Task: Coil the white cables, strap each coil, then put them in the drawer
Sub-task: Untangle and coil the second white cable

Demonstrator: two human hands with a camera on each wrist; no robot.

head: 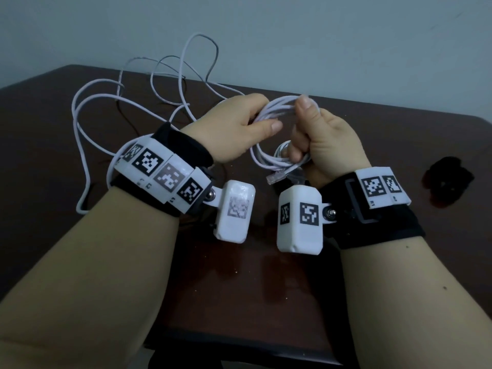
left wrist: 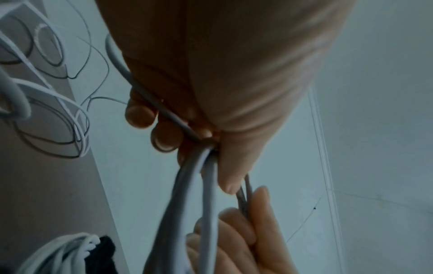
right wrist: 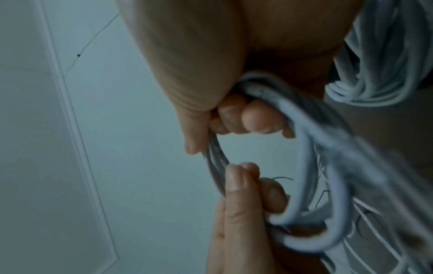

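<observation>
My two hands hold a partly wound coil of white cable (head: 269, 158) above the dark brown table (head: 253, 294). My left hand (head: 262, 115) pinches the coil's upper strands (left wrist: 206, 185) between thumb and fingers. My right hand (head: 303, 123) grips the coil's right side, thumb on top and fingers curled through the loop (right wrist: 302, 166). A clear plug (head: 275, 178) hangs at the coil's bottom. The rest of the cable (head: 111, 102) trails loose over the table's back left. In the wrist views a second bundle of white cable (right wrist: 379, 64) lies on the table.
A small black object (head: 447, 182) lies on the table at the right. A black piece (left wrist: 105, 250) sits next to the second bundle (left wrist: 70, 248). A pale wall (head: 319, 35) stands behind the table's far edge.
</observation>
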